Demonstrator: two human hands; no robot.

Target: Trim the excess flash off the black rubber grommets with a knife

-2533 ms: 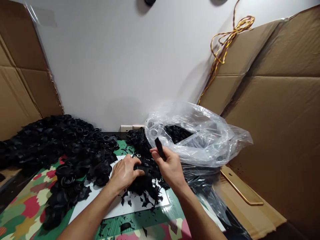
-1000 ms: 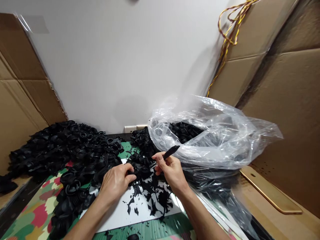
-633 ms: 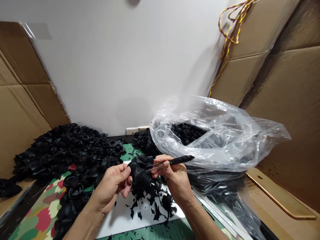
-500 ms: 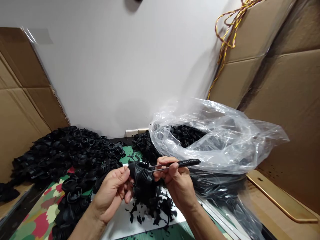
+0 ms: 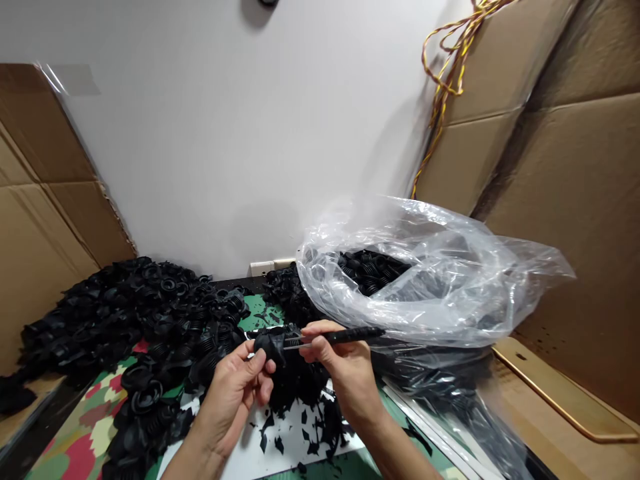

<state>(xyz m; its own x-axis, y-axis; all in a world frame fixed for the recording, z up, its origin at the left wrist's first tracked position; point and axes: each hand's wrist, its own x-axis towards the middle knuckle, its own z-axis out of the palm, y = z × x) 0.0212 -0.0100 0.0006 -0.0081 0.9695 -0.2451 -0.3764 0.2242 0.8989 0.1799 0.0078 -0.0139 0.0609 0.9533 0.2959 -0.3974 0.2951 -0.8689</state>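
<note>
One black rubber bellows boot (image 5: 270, 347), held above the white board (image 5: 245, 463), pinched in the left hand (image 5: 233, 400); right hand (image 5: 345, 363) closed around a black-handled tool (image 5: 350, 336), its thin metal tip against the boot (prongs or blade, too fine to tell). Below, black rubber scraps (image 5: 320, 427) on the board; to the left, a heap of bellows boots (image 5: 165, 313); to the right, a clear plastic bag (image 5: 415, 280) holding more.

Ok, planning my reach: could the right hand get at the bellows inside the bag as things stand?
Probably, but not freely: the right hand is holding the tool, and the bag drapes partly before the bellows. The opening itself looks unobstructed and lies close beyond the hand.
</note>
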